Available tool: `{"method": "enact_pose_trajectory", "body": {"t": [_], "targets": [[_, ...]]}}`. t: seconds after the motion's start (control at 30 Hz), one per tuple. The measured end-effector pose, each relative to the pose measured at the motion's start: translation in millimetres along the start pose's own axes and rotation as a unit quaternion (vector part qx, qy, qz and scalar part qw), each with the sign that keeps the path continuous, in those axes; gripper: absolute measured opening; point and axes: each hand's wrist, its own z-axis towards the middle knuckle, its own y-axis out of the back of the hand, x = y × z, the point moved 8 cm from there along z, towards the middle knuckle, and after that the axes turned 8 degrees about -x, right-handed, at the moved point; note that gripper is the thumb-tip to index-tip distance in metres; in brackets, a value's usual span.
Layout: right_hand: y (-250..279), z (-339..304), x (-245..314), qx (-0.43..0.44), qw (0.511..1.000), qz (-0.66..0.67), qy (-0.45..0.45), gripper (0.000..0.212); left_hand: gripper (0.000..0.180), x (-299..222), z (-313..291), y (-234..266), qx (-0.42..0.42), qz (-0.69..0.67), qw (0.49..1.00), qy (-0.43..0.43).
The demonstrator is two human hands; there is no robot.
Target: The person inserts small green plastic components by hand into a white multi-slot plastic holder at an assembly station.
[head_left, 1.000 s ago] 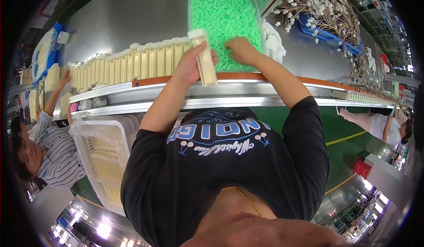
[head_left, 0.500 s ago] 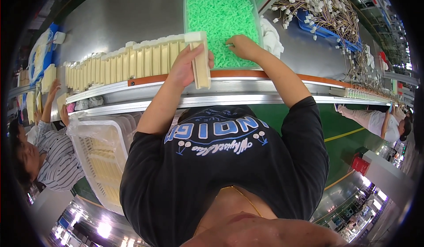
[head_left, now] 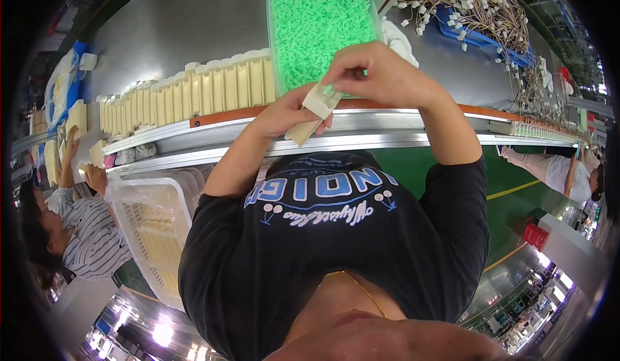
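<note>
My left hand [head_left: 289,113] is closed around a cream plastic housing [head_left: 318,103], long and channel-shaped, tilted with its white end up. At that end my right hand [head_left: 381,73] pinches a small bright green plastic piece [head_left: 328,90] between thumb and fingers. The piece touches or sits just inside the end opening; I cannot tell how deep. Just beyond my hands, a clear tub [head_left: 272,51] is heaped with many like green pieces [head_left: 323,22]. To the left, a long row of cream housings [head_left: 226,83] stands side by side along the bench.
A metal rail [head_left: 387,143] runs along the bench's near edge. Beyond the tub at right lie white cloth [head_left: 398,41] and a blue tray [head_left: 475,37] under tangled wires with white connectors. A white basket [head_left: 165,193] holding cream parts stands below left. Another person [head_left: 87,238] works at far left.
My right hand has come out of the tub to the housing's end with a green piece. My left hand has tilted the housing and brought it nearer to me and rightward.
</note>
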Motion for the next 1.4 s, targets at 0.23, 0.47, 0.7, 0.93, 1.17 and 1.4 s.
{"method": "enact_pose_trajectory", "body": {"t": [0.23, 0.47, 0.7, 0.93, 1.17, 1.4], "targets": [[-12.2, -9.4, 22.1, -0.101, 0.977, -0.125, 0.142, 0.006, 0.032, 10.3, -3.6, -3.3, 0.018, 0.01, 1.0, 0.009], [-22.1, -3.2, 21.4, 0.011, 0.993, -0.091, 0.079, 0.008, 0.031, 14.4, -9.4, -16.7, 0.088, -0.055, 0.994, 0.02], [-6.3, -25.9, 13.4, -0.224, 0.963, -0.036, 0.144, 0.023, 0.035, 0.4, -4.2, -7.9, 0.006, -0.043, 0.999, -0.016], [-18.8, -50.3, 1.3, -0.328, 0.929, -0.088, 0.15, 0.041, 0.034, -5.7, 8.4, -2.8, -0.112, 0.097, 0.989, -0.026], [-8.6, -38.1, -19.2, -0.35, 0.935, -0.005, 0.059, 0.039, 0.029, 8.5, 15.8, -3.9, -0.066, -0.132, 0.986, 0.072], [-11.7, -25.1, -69.5, -0.32, 0.935, 0.145, -0.04, 0.036, 0.027, 16.0, 23.5, 4.3, -0.091, -0.123, 0.982, 0.11]]}}
